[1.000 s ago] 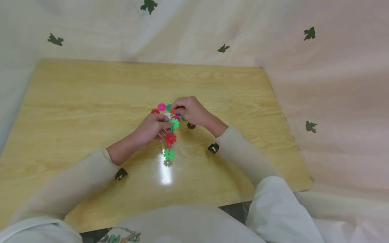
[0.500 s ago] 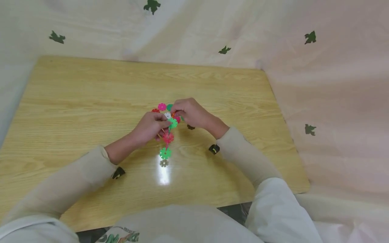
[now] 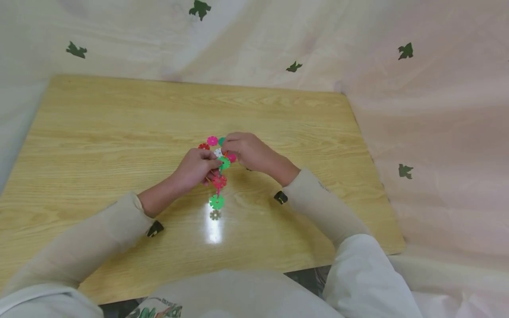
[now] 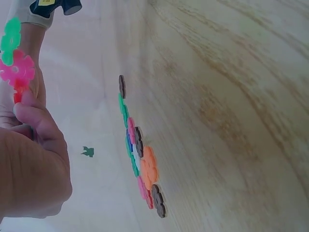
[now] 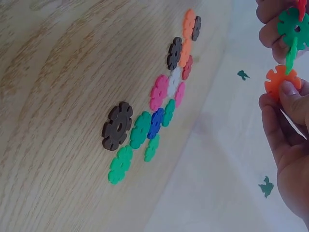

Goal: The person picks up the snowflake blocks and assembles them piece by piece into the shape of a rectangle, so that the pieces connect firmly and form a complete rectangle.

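Note:
Over the middle of the table, my left hand [image 3: 195, 167] grips a chain of slotted plastic flower discs. Its fingertips are at a green disc [image 3: 223, 163]; a red disc [image 3: 219, 181] and a lower green disc [image 3: 216, 202] hang below. My right hand [image 3: 252, 152] pinches an orange disc [image 5: 279, 81] between thumb and fingers. In the right wrist view the orange disc meets the slot end of a light green disc [image 5: 291, 55], set edgewise in a darker green disc [image 5: 293, 29]. The left wrist view shows a pink disc [image 4: 18, 68] of the chain beside the left hand.
Loose discs lie on the wooden table [image 3: 119, 119] behind and under the hands: brown [image 5: 117, 126], blue [image 5: 155, 123], white [image 5: 174, 81], pink [image 5: 159, 92], orange [image 5: 189, 23] and several greens. A pale curtain [image 3: 246, 39] with green bird shapes hangs beyond the table edge.
My right hand has come slightly down and left against the orange disc. The chain's hanging end has shifted a little left, while the left hand stays nearly in place.

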Motion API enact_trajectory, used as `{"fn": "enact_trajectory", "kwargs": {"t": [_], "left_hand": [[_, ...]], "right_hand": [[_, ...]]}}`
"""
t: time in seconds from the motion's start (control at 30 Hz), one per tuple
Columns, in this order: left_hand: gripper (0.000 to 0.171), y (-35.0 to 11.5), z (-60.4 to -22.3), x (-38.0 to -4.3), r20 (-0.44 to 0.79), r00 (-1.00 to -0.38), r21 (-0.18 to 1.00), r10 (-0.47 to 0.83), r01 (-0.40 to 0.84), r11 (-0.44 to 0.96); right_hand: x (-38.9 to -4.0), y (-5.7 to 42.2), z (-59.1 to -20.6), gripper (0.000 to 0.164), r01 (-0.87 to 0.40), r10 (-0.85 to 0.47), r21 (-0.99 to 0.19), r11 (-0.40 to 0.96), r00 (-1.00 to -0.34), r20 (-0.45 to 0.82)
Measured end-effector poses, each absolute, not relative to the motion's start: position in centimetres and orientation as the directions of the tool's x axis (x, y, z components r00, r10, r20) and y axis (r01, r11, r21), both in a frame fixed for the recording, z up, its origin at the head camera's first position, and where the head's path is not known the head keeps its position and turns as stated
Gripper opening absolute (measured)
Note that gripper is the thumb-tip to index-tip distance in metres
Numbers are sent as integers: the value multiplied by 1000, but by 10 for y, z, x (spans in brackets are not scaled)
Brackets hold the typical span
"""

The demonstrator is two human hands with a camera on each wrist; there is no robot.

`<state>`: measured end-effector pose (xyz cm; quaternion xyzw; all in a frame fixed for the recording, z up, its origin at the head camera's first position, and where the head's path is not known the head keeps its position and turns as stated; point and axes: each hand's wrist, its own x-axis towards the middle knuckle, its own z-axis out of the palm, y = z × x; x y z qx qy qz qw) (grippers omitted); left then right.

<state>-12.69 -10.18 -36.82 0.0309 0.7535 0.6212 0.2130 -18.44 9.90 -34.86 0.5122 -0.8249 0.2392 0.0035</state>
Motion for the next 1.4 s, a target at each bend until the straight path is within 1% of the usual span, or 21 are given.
{"fn": "enact_trajectory", "kwargs": {"t": [0.07, 0.27, 0.4, 0.53, 0.6, 0.67, 0.73, 0.83, 0.9, 0.97, 1.03, 1.1, 1.17, 1.27, 1.4], "left_hand": [[20, -101, -368, -127, -286, -909, 951, 302, -231, 204], [19, -98, -366, -126, -299, -922, 949, 247, -260, 179], [17, -97, -365, -128, -297, -928, 951, 226, -266, 157], [16, -99, -365, -130, -301, -926, 950, 228, -270, 157], [17, -101, -365, -131, -310, -920, 947, 239, -275, 167], [17, -103, -365, -131, -315, -918, 945, 242, -280, 170], [18, -106, -365, -132, -314, -919, 946, 239, -281, 164], [17, -110, -365, -132, -311, -924, 947, 223, -283, 150], [16, -112, -365, -131, -317, -921, 946, 225, -290, 144], [14, -114, -364, -129, -330, -915, 942, 232, -302, 148], [13, -115, -364, -128, -347, -906, 936, 244, -319, 148], [12, -116, -364, -127, -359, -899, 932, 252, -330, 150], [11, -117, -364, -127, -367, -894, 929, 259, -339, 145], [11, -117, -365, -128, -373, -885, 927, 278, -345, 144], [16, -116, -368, -129, -376, -875, 926, 306, -344, 153]], "right_hand": [[-183, 99, -348, 42, -859, -850, -360, 366, -465, 247], [-182, 95, -347, 32, -878, -853, -315, 361, -447, 269], [-183, 94, -347, 31, -890, -856, -295, 347, -429, 290], [-182, 93, -344, 30, -892, -861, -296, 343, -424, 280], [-182, 92, -342, 27, -870, -855, -339, 357, -451, 256], [-184, 92, -340, 24, -829, -837, -396, 396, -503, 215], [-186, 92, -339, 27, -761, -801, -461, 458, -577, 157], [-192, 95, -339, 35, -610, -697, -526, 593, -716, 45], [-196, 99, -342, 33, -504, -610, -525, 686, -792, -37], [-197, 106, -348, 28, -405, -518, -482, 777, -846, -125], [-196, 112, -357, 24, -335, -446, -407, 850, -869, -216], [-193, 118, -366, 23, -294, -392, -323, 900, -869, -302], [-187, 121, -375, 25, -273, -362, -275, 922, -861, -357], [-179, 123, -385, 24, -262, -349, -263, 928, -860, -372], [-172, 122, -391, 20, -244, -329, -277, 929, -887, -323]]}}
